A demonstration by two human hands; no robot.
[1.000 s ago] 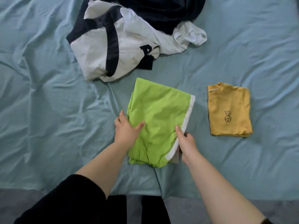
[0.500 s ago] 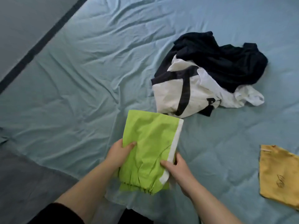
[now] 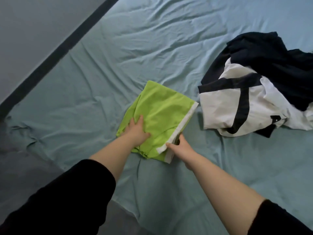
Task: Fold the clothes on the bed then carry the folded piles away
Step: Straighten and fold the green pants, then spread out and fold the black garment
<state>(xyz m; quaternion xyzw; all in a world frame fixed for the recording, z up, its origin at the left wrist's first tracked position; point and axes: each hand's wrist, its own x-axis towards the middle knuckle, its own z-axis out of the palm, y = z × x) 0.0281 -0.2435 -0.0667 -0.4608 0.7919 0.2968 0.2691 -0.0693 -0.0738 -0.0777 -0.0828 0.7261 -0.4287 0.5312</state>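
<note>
The green garment (image 3: 162, 116) lies folded flat on the bed (image 3: 84, 99), close to the near edge and well in from the near-left corner. Its long axis runs from that near edge away toward the far right; the gathered, bunched end points back at me, and the white band (image 3: 184, 122) runs down its right long side.

My left hand (image 3: 137, 131) rests on the cloth near the gathered end, fingers straight and a little apart, palm down. My right hand (image 3: 180, 146) pinches the near end of the white band, thumb on top and the other fingers tucked under the layers, where I cannot see them.

I judge the step to be settling this folded piece squarely. To do it well I should keep the left palm pressing evenly so the layers do not slide; let the right pinch hold every layer at once, not just the top one; tug gently along the band to take out the slack; and lift rather than drag, since the sheet is already rucked and would bunch beneath.

Just beyond the band's far end, apart from it, sits the white-and-navy top (image 3: 225, 106), crumpled; the dark garment (image 3: 279, 65) is heaped on it, toward the far right. I should keep my fold clear of both.
</note>
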